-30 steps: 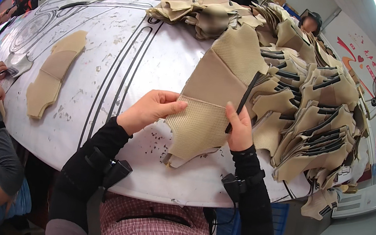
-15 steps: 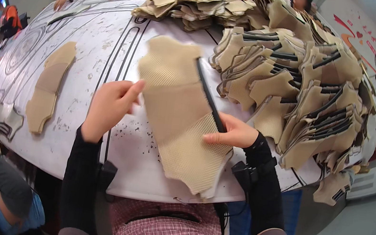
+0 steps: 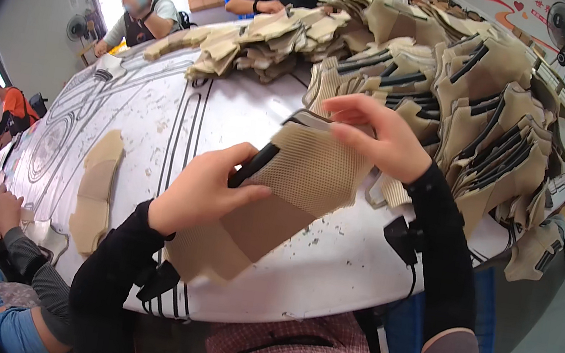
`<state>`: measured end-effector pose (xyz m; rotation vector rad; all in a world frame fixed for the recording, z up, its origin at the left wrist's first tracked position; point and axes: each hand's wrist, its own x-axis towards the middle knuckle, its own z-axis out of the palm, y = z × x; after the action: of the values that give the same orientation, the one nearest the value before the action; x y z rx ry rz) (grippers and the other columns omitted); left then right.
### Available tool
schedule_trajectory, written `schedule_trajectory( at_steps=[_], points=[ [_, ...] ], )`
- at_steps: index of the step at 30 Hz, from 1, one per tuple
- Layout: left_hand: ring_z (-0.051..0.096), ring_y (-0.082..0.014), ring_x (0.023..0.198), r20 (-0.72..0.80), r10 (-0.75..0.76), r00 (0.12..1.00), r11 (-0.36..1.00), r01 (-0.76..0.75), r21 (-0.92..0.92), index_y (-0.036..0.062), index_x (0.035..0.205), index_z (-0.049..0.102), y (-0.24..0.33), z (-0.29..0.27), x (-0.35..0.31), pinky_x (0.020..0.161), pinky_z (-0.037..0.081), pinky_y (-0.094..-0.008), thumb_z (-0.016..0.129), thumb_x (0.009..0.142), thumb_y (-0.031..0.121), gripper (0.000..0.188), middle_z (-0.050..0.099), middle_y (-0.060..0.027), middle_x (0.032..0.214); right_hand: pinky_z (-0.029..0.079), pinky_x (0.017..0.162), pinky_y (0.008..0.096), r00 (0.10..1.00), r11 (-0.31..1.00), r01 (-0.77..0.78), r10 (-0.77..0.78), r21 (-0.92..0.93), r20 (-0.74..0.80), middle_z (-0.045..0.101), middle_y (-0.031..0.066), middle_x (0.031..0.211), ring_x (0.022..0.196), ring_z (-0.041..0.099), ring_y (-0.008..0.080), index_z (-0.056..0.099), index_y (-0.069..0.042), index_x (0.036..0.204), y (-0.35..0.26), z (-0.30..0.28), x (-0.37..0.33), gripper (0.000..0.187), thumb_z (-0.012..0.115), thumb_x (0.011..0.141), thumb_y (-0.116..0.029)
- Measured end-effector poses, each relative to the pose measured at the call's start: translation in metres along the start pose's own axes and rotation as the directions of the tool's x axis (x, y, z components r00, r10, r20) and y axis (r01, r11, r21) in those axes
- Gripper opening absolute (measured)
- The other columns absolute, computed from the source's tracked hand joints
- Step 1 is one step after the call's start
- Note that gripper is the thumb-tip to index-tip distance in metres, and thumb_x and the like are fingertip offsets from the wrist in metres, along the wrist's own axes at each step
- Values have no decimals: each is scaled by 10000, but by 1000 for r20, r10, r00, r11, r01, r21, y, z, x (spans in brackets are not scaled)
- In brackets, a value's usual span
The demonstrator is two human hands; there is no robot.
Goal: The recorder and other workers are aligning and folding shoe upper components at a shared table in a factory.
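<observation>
A beige textured fabric panel [image 3: 301, 172] with a darker middle band hangs tilted above the table. My left hand [image 3: 205, 184] is closed on its left edge, thumb on the face, beside a black strip [image 3: 255, 165] along that edge. At the panel's upper end, my right hand [image 3: 385, 139] has its fingers stretched out and apart from the thumb. It is slightly blurred and overlaps the panel's top corner; whether it touches is hard to tell. A second beige panel [image 3: 96, 194] lies flat on the table to the left.
The white table [image 3: 154, 115] has black line markings. Many similar panels with black strips are stacked in a pile [image 3: 477, 124] at right, and another heap [image 3: 266, 37] lies at the far side. Several people are around the table, one close at left [image 3: 21, 234].
The panel has been turned, its black-strip edge now on the left. My left hand has taken hold of that edge; my right hand has let go and moved up to the top end.
</observation>
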<state>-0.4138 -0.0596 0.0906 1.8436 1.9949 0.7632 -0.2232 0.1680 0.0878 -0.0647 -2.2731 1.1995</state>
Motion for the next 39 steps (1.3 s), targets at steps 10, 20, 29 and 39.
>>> schedule_trajectory(
  at_steps=[10, 20, 29, 39],
  points=[
    [633, -92, 914, 252, -39, 967, 606, 223, -764, 6, 1426, 414, 9, 46, -6, 720, 536, -248, 638, 997, 199, 521, 620, -55, 1174, 460, 1006, 375, 966, 985, 110, -138, -134, -219, 631, 133, 1202, 1149, 597, 301, 674, -48, 1172, -1, 17, -28, 295, 705, 899, -156],
    [634, -81, 907, 73, -37, 997, 665, 80, -743, -10, 1334, 525, -34, 64, 18, 776, 544, -264, 658, 970, 90, 401, 653, -34, 1107, 419, 1019, 395, 923, 727, 329, -382, -603, 42, 617, 29, 1248, 1201, 533, 280, 685, -127, 1132, 13, 58, -22, 323, 741, 817, -82],
    [684, -161, 840, -42, -27, 999, 849, 0, -529, -8, 1264, 587, -52, 69, 6, 764, 541, -304, 705, 934, 130, 377, 700, -98, 1006, 417, 868, 382, 922, 645, 375, -337, -665, 193, 599, 53, 1030, 990, 564, 251, 607, -102, 1066, 12, 69, -10, 299, 744, 801, -114],
    [608, -92, 815, -69, -28, 997, 696, -30, -717, 30, 1376, 548, -54, 77, 8, 765, 524, -279, 700, 937, 117, 473, 717, -97, 1078, 427, 869, 380, 906, 605, 337, -418, -722, 73, 606, 18, 1034, 971, 575, 244, 624, -127, 999, 23, 73, -11, 246, 762, 795, -122]
  ],
)
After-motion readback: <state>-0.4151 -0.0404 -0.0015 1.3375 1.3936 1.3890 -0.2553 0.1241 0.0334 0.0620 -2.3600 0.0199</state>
